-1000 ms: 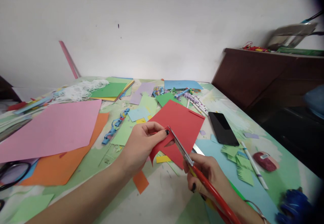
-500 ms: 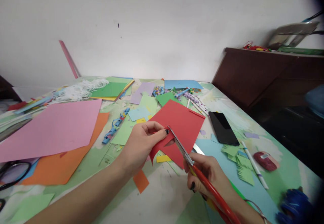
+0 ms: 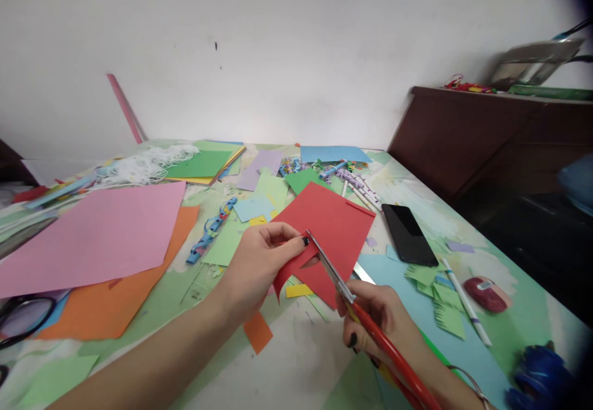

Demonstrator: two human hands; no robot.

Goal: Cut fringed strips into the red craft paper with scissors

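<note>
My left hand [image 3: 266, 252] pinches a small piece of red paper [image 3: 290, 269] between thumb and fingers, and its lower corner curls down. Wrapped round the red handles of a pair of scissors [image 3: 337, 280] is my right hand [image 3: 377, 317]. The narrow blades look nearly closed, with their tip at the paper beside my left thumb. Behind the hands lies a larger red sheet [image 3: 336, 218] with a folded strip at its right corner. I cannot tell whether the pinched piece is joined to it. A yellow scrap [image 3: 299, 290] and an orange scrap [image 3: 257, 332] lie below the hands.
A pink sheet [image 3: 102, 231] overlaps an orange sheet [image 3: 139, 299] on the left. A blue decorated paper roll [image 3: 212, 230] lies nearer the middle. To the right are a black phone [image 3: 409, 235], fringed green scraps [image 3: 442, 302] and a white stick [image 3: 466, 301]. White string [image 3: 148, 164] is heaped behind.
</note>
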